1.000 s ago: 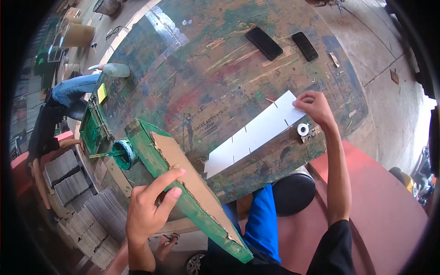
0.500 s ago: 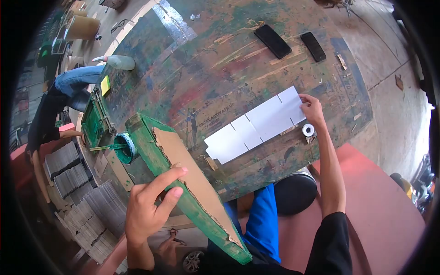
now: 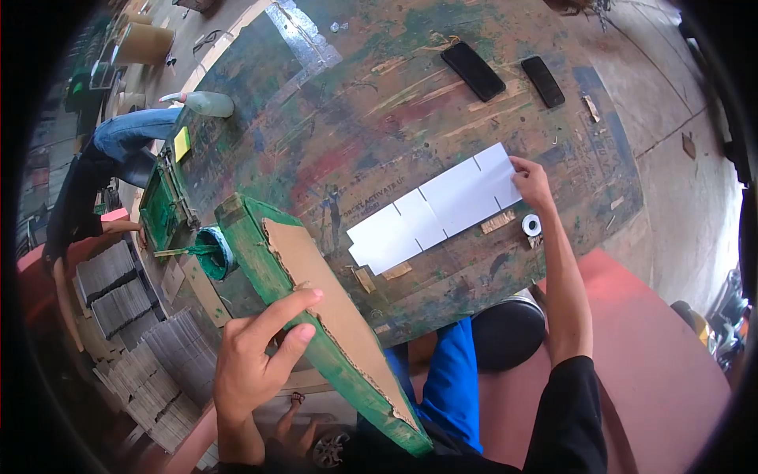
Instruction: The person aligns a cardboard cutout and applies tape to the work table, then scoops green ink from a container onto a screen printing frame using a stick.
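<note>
My left hand (image 3: 257,355) grips the near side of a long green-stained wooden frame (image 3: 347,375), thumb and index finger on its edge. Brown cardboard (image 3: 324,292) with torn edges covers the frame's face. At the right, my right hand (image 3: 531,183) pinches the right end of a white slotted sheet (image 3: 434,209), which lies slanted over the stained table (image 3: 379,118). Small wooden pieces (image 3: 497,222) show beside the sheet's lower edge. A white roll (image 3: 531,225) sits just below my right hand.
Two black phones (image 3: 474,71) (image 3: 543,82) lie at the table's far side. A pot of green paint (image 3: 213,253) with a stick stands left of the frame, near a bottle (image 3: 207,103) and a yellow pad (image 3: 181,144). Another person (image 3: 83,189) and stacked sheets (image 3: 154,379) are at the left.
The white sheet has turned flatter and shifted slightly left and down, with my right hand still at its end. Wooden pieces below it now show. My left hand keeps its hold.
</note>
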`<action>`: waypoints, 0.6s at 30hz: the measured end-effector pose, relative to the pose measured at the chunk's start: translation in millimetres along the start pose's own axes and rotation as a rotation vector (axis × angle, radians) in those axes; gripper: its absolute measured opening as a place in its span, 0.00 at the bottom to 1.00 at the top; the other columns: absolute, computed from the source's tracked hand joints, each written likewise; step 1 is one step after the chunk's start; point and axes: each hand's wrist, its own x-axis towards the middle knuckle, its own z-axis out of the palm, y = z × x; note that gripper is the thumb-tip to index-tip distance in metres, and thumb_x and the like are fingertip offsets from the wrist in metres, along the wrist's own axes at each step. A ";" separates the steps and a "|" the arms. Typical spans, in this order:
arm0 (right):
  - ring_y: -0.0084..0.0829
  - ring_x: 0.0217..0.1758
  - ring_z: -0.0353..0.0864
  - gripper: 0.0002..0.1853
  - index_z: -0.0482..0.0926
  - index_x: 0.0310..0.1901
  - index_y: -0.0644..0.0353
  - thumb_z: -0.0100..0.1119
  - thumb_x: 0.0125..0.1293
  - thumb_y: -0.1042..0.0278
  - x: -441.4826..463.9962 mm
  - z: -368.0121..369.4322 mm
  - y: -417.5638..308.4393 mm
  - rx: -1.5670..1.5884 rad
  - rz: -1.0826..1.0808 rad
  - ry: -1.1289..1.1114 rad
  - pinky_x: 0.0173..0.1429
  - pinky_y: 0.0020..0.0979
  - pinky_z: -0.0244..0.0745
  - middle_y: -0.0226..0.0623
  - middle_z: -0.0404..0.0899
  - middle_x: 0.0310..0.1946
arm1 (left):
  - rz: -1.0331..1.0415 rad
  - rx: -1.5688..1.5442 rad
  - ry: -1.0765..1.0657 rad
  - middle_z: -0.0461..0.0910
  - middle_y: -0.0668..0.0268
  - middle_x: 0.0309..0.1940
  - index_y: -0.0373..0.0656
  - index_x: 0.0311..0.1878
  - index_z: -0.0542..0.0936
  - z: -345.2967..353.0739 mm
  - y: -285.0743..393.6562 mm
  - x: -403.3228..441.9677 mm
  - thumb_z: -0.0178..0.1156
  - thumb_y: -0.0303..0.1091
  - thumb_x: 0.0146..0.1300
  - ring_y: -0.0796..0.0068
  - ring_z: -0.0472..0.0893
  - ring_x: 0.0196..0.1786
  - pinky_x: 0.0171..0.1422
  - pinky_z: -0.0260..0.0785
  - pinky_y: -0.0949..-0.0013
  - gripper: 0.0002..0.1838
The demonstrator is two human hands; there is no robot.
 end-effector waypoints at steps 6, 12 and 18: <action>0.38 0.42 0.86 0.24 0.85 0.56 0.59 0.60 0.54 0.78 -10.6 27.0 -10.2 -0.108 -0.046 0.091 0.50 0.36 0.80 0.45 0.85 0.39 | 0.003 0.005 0.002 0.88 0.53 0.47 0.41 0.59 0.82 -0.2 -0.2 0.7 0.65 0.27 0.67 0.64 0.87 0.33 0.39 0.77 0.68 0.17; 0.45 0.42 0.84 0.22 0.87 0.52 0.58 0.62 0.52 0.76 -16.8 29.1 -7.4 -0.344 -0.160 0.194 0.50 0.42 0.79 0.44 0.81 0.36 | 0.004 0.005 -0.007 0.88 0.53 0.47 0.41 0.59 0.82 -1.5 -0.1 1.0 0.65 0.28 0.67 0.62 0.87 0.34 0.40 0.77 0.67 0.17; 0.46 0.42 0.84 0.19 0.86 0.48 0.59 0.62 0.50 0.76 -21.9 32.0 -17.4 -0.352 -0.113 0.236 0.50 0.41 0.79 0.43 0.82 0.36 | 0.013 0.015 0.010 0.88 0.53 0.46 0.41 0.58 0.83 0.1 -1.9 0.2 0.65 0.27 0.67 0.62 0.88 0.35 0.41 0.78 0.67 0.17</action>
